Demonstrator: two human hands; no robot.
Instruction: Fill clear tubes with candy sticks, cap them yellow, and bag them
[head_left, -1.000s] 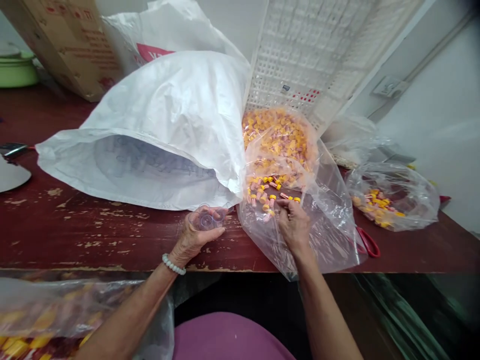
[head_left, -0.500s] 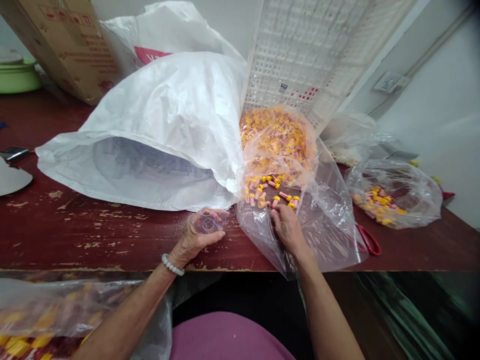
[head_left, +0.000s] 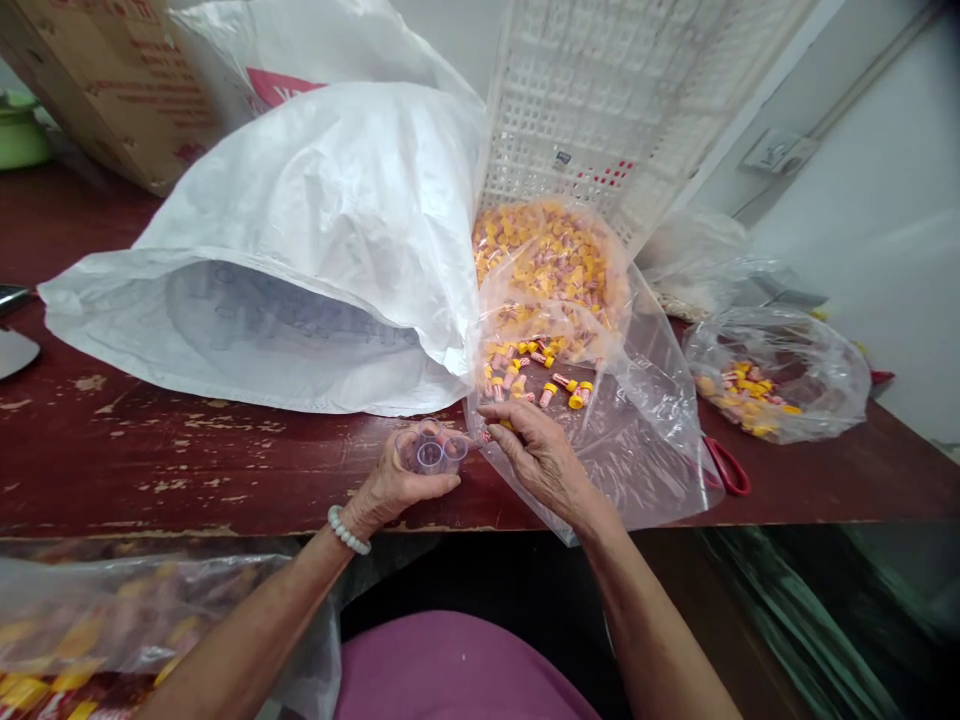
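Note:
My left hand (head_left: 401,475), with a beaded bracelet at the wrist, is closed around several small clear plastic cups (head_left: 430,457), their round openings facing up. To its right, my right hand (head_left: 536,455) pinches a small yellow-capped bottle (head_left: 507,425) with a red-and-white body, partly hidden by the fingers. Just beyond that hand, loose yellow-capped bottles (head_left: 548,394) lie in the mouth of a clear plastic bag (head_left: 652,440). A dense heap of the same bottles (head_left: 551,250) fills the bag's far part.
A big white sack (head_left: 337,190) gapes toward me on the worn red table (head_left: 225,480). Behind the bag leans a white plastic crate (head_left: 585,90). Red-handled scissors (head_left: 727,468) and another clear bag (head_left: 825,390) are at right. A bag of larger yellow-capped pieces (head_left: 90,620) sits lower left.
My right hand has moved left from the loose bottles toward the cups, carrying one yellow-capped bottle. My left hand still holds the cups, now turned more upright. The view has shifted slightly.

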